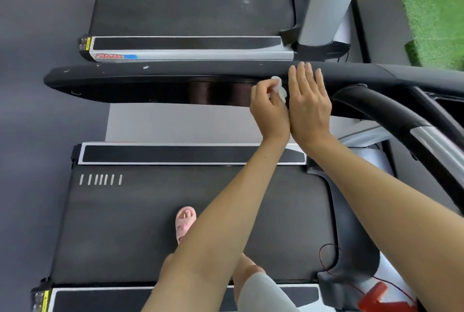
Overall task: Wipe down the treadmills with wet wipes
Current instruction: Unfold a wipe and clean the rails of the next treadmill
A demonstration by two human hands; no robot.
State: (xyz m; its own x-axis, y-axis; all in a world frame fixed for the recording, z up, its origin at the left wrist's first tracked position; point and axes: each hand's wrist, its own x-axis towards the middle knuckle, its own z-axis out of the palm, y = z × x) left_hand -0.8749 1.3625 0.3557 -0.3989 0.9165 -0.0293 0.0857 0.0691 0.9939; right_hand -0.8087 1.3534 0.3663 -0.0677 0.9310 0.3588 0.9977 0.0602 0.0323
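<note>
two forearms cross the near treadmill (140, 218), where a pink sandal (185, 221) stands on the belt, on the near side of the black handrail (150, 78). at the handrail, the left hand (270, 110) pinches a white wet wipe (280, 88) in curled fingers against the rail's glossy face. touching it, the right hand (310, 103) lies flat on the rail, fingers straight, nearly together. beyond the handrail: a second treadmill (190, 10).

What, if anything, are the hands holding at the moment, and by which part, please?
The left hand pinches a crumpled wet wipe by one end. The right hand holds nothing, resting flat on the black handrail.
</note>
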